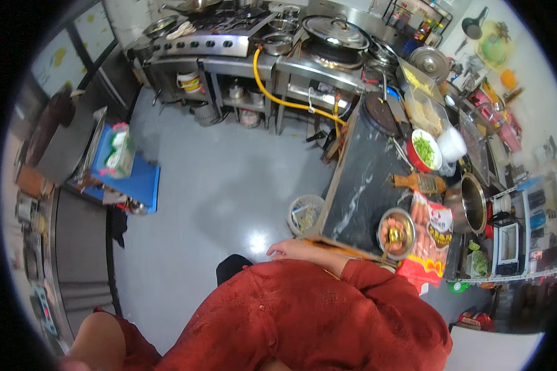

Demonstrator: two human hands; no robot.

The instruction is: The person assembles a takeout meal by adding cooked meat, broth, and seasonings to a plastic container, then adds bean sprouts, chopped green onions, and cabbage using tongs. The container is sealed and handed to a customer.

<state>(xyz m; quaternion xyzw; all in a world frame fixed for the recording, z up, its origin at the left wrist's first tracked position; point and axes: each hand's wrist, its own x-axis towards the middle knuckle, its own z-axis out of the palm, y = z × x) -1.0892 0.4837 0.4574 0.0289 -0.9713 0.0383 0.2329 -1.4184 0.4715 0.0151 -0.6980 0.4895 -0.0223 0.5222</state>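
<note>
My right hand (284, 250) hangs in front of my body, beyond the counter's near left corner. Its fingers are loosely stretched and nothing shows in them. My left arm (100, 339) is bent at the lower left, and its hand is not in view. To the right of my right hand, on the dark counter (356, 198), a steel bowl (396, 232) holds cut sausage pieces. Beside it lies a red and clear pack of sausages (428, 241). A wooden-handled grater (419, 182) lies behind these. A red-and-white bowl (424, 150) of chopped greens stands farther back.
A white waste bin (306, 213) stands on the floor against the counter. A steel pot (466, 203) is at the counter's right side. A yellow hose (258, 79) hangs in front of the far stove (213, 46). A blue cart (133, 179) stands at the left.
</note>
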